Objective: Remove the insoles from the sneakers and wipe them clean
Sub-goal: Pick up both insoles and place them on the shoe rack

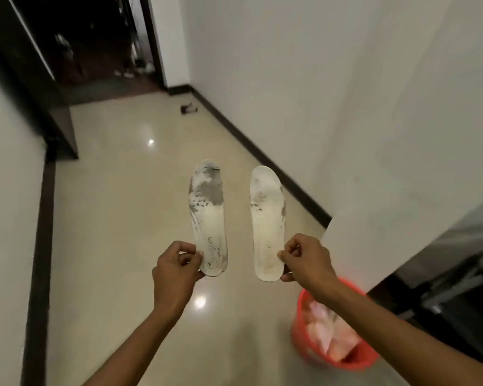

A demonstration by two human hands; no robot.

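Two white insoles are held up side by side over the floor, heels toward me. The left insole point(208, 215) has large grey worn patches across its front half. The right insole point(267, 222) is cleaner, with smaller grey marks near the toe and edge. My left hand point(176, 270) pinches the heel of the left insole by its outer edge. My right hand point(308, 259) pinches the heel edge of the right insole. No sneakers are in view.
A red plastic basket point(313, 355) with pinkish cloth inside stands on the glossy beige floor under my right forearm. White walls with dark skirting line a narrow corridor. A dark cabinet point(39, 87) stands far left, a dark appliance point(452, 277) at right, a small dark object point(188, 108) lies far ahead.
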